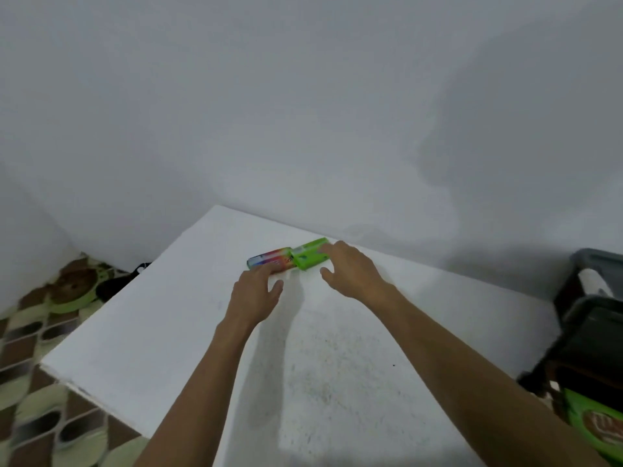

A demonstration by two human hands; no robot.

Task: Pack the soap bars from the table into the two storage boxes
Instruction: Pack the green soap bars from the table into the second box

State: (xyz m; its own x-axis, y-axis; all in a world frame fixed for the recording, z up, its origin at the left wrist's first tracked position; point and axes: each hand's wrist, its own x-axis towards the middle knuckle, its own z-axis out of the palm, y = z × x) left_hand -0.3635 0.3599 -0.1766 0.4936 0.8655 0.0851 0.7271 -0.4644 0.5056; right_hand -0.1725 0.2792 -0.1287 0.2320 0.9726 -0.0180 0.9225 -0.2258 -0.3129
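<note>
Both forearms stretch forward over the white table [141, 332] toward two soap packs lying end to end near its far edge. The left hand [254, 291], palm down with fingers loosely spread, touches the near side of the multicoloured soap bar [269, 258]. The right hand [350, 271], open and cupped, reaches the green soap box [308, 256]; neither grips yet

White table [168, 332], one green soap bar [308, 256], one rainbow-striped soap bar [269, 258].
</note>
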